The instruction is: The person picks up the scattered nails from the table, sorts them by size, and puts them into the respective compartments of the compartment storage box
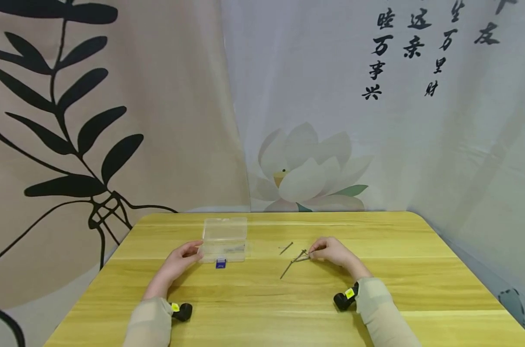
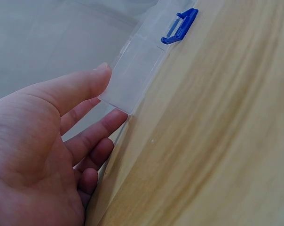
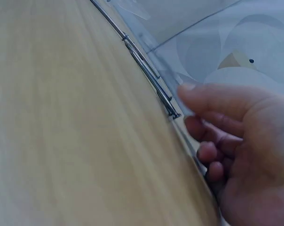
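A clear plastic box [image 1: 224, 239] with a blue latch [image 1: 220, 263] lies with its lid raised at the left of the table's middle. My left hand [image 1: 185, 257] holds the box's left end; in the left wrist view the thumb lies at the upper edge and the fingertips at the side wall. Several long metal nails [image 1: 287, 270] lie crossed in a small pile right of centre. My right hand [image 1: 330, 252] is beside the pile's right end. In the right wrist view its fingers curl loosely near the nail heads [image 3: 174, 114], with a gap between thumb and index finger.
Another nail [image 1: 286, 248] lies just behind the pile, crossed by a smaller thin piece. A wooden table [image 1: 262, 308] carries everything. Behind it hangs a printed cloth [image 1: 306, 96]. Black wrist cameras sit at both cuffs.
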